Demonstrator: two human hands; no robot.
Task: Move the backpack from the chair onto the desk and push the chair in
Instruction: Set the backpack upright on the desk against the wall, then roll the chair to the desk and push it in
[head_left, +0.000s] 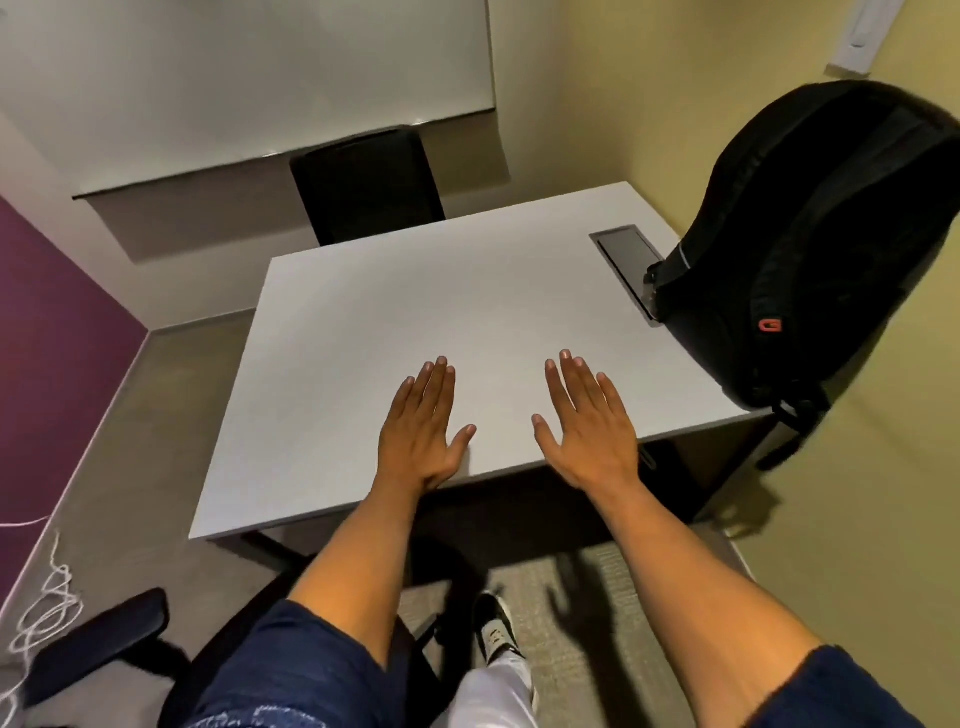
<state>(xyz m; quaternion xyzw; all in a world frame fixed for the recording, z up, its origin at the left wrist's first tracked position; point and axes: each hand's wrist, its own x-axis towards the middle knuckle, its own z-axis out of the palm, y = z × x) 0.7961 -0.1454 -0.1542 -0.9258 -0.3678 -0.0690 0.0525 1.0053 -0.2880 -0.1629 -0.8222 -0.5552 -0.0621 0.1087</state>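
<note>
A black backpack (810, 244) with a small red logo stands upright on the right end of the white desk (363, 332), leaning toward the yellow wall. One strap hangs over the desk's right edge. My left hand (426, 426) and my right hand (587, 426) are both held flat, palms down and fingers spread, over the desk's near edge, holding nothing. A black chair (98, 644) shows at the bottom left beside my leg; only its armrest and part of its frame are visible.
A second black chair (369, 187) is tucked in at the desk's far side, below a whiteboard (234, 67). A grey cable hatch (623, 254) sits in the desktop by the backpack. White cord (47, 608) lies coiled on the floor at left.
</note>
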